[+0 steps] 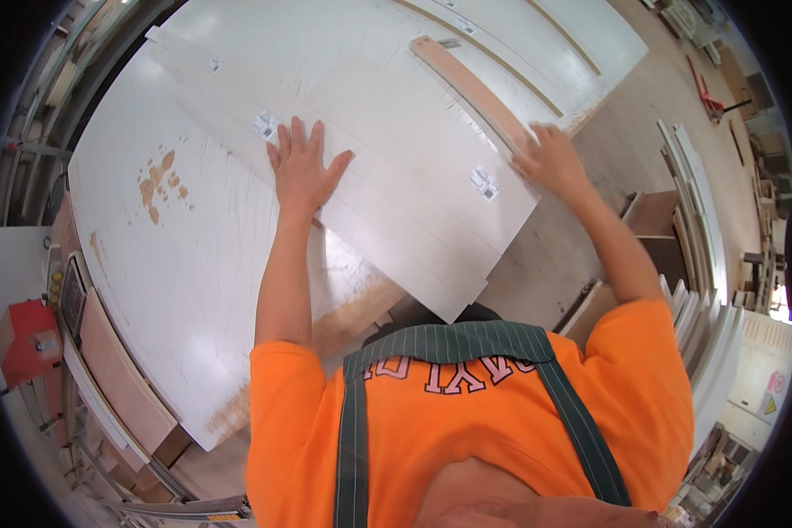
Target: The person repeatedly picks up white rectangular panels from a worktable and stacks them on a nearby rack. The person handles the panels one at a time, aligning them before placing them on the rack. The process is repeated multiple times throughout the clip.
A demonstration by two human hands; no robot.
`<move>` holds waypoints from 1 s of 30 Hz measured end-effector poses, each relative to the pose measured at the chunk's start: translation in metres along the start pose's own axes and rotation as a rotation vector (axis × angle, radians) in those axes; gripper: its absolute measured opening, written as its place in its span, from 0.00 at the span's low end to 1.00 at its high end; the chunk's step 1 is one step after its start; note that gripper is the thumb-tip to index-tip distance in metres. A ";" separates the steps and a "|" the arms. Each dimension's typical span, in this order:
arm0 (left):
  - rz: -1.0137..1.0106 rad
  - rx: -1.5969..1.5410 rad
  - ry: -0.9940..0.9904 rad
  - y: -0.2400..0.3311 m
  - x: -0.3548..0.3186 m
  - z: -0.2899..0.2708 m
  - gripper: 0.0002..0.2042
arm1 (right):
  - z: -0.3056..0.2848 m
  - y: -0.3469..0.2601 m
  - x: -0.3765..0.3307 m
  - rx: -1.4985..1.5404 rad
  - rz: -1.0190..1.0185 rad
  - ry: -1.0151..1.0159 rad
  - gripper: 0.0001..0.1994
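My orange shirt (466, 422) and green apron straps fill the bottom. Left hand (301, 172) lies flat, fingers (295, 141) spread, on the top white panel (387, 150). Right hand (550, 163) curls over its far edge, by a tan wood strip (471, 88). The panel looks partly squared on the stack, overhanging the scuffed white surface (176, 282). Smooth, flat, stickered boards.

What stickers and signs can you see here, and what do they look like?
Sticker: by the left hand, white square, dark pattern.
Sticker: near the right hand, white, dark pattern.
Small sticker: far up the panel, white.
Warning sign: far right, yellow triangle.
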State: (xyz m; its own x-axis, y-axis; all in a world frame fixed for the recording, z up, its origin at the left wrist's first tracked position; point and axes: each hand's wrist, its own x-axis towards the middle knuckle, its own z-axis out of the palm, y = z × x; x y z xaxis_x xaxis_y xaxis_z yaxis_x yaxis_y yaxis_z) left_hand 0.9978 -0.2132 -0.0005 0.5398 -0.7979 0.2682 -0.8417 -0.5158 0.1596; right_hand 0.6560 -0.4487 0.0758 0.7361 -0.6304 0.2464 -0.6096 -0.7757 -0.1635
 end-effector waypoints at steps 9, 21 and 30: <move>0.065 0.056 -0.034 0.010 0.086 0.039 0.35 | 0.067 0.002 -0.076 1.308 0.916 -0.483 0.30; 0.101 0.019 -0.074 -0.015 0.116 0.046 0.28 | 0.030 0.051 -0.081 1.461 1.046 -0.516 0.22; 0.028 -0.025 -0.078 0.016 0.125 0.029 0.24 | -0.015 0.104 -0.068 2.076 0.880 -0.364 0.21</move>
State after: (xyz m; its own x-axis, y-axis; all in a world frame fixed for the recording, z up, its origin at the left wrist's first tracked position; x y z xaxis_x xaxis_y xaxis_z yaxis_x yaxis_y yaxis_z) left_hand 1.0525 -0.3301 0.0077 0.5145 -0.8342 0.1986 -0.8560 -0.4858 0.1767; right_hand 0.5381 -0.4856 0.0567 0.6986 -0.5103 -0.5016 0.1547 0.7922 -0.5904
